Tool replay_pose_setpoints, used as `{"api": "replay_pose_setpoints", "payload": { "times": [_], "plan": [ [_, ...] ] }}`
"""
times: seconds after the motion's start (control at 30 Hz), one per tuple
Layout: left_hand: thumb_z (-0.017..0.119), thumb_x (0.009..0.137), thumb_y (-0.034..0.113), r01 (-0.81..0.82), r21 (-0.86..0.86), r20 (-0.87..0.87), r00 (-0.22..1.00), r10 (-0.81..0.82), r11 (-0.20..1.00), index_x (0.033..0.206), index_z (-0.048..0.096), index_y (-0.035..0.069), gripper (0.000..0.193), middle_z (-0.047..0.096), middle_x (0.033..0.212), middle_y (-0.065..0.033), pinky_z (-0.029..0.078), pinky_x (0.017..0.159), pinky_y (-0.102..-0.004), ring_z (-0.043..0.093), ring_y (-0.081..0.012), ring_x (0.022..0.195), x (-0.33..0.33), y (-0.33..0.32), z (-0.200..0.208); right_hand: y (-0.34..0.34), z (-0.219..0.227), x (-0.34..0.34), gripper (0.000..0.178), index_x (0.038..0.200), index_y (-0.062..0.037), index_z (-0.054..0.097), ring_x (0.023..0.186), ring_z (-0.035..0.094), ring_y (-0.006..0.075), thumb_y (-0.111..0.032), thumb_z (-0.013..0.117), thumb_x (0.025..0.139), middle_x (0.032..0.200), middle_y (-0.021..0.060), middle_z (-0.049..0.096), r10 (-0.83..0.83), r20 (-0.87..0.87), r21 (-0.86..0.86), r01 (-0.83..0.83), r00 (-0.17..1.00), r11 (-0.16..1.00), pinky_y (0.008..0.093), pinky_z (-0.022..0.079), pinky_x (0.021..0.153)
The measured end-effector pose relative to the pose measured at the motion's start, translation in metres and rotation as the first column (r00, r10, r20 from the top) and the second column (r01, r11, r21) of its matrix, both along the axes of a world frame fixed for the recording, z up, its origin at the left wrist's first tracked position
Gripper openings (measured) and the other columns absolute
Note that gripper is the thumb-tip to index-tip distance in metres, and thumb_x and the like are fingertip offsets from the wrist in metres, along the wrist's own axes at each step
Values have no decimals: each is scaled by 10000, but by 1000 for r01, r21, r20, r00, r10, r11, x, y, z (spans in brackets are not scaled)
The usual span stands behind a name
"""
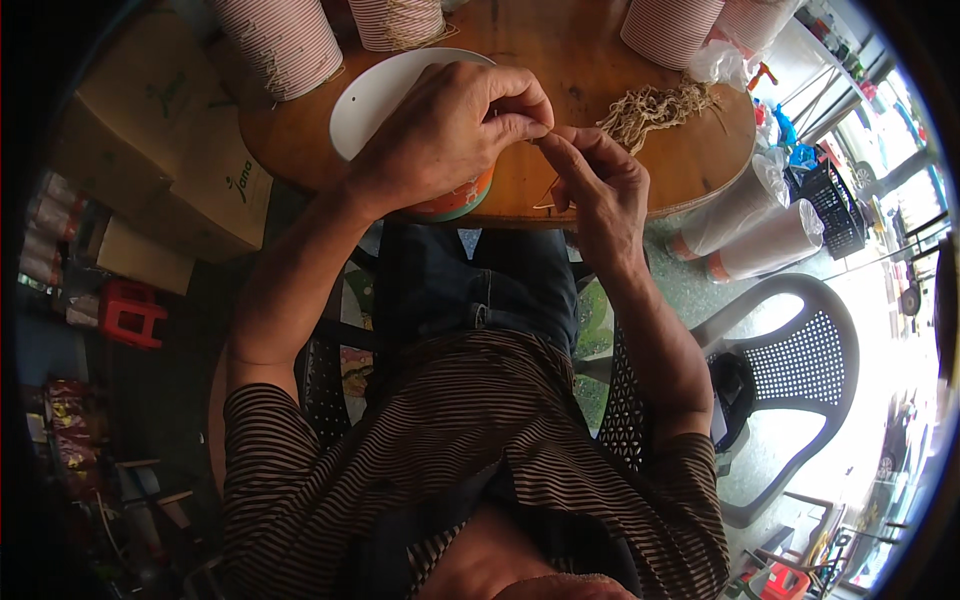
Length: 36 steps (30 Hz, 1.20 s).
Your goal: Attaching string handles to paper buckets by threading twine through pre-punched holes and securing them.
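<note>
My left hand is closed in a pinch, thumb against forefinger, in front of a white-mouthed bucket with an orange and green patterned side. Touching its fingertips, my right hand is closed too, fingers bent. Both pinch a thin tan cord, whose loose end hangs below the right fingers; most of it is hidden by the fingers. On the wooden table, just beyond the right hand, lies a tangled heap of the same tan cords. My left hand and wrist cover part of the bucket.
Tall stacks of striped paper buckets stand along the table's far side, some with cords draped on them. Cardboard boxes and a red stool are on the left. To the right are plastic-wrapped stacks, a black crate and a grey plastic chair.
</note>
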<state>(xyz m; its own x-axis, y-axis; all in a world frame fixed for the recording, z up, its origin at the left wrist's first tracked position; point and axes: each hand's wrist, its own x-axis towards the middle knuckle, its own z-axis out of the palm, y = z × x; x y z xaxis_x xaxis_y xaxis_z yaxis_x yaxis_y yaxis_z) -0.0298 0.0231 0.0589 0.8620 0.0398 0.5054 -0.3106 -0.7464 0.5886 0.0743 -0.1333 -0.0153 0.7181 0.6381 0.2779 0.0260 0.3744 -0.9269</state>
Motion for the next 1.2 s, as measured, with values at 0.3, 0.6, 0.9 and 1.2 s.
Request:
{"api": "replay_pose_setpoints", "payload": {
  "times": [0.3,0.6,0.9,1.2],
  "plan": [
    [726,941,71,-44,-57,4,999,45,997,988,663,-3,108,708,913,-56,570,839,-273,704,-135,882,1,-1,-1,-1,-2,0,120,947,-7,714,608,489,-14,-120,754,955,740,-72,606,-16,54,11,15,998,1000,171,374,537],
    [746,916,74,-101,47,32,995,100,994,963,675,-11,120,710,880,-60,563,806,-277,711,-138,865,-2,-3,0,-1,-1,-1,104,939,3,705,669,468,-17,-89,752,949,754,-94,585,-40,140,5,40,989,999,171,364,589],
    [697,938,67,-139,256,127,986,109,957,965,677,-13,87,715,862,-89,551,751,-319,703,-187,815,2,-3,-6,-5,5,1,87,973,13,699,691,494,-8,-68,725,961,770,-78,595,-37,189,9,36,981,999,172,396,610],
    [686,959,80,40,95,-158,987,-25,995,966,655,-28,112,618,897,-42,496,799,-282,588,-123,838,-1,3,9,-1,1,6,57,987,0,689,675,445,-15,-41,713,955,752,-95,556,-45,238,39,37,970,999,176,377,608]
  ]
}}
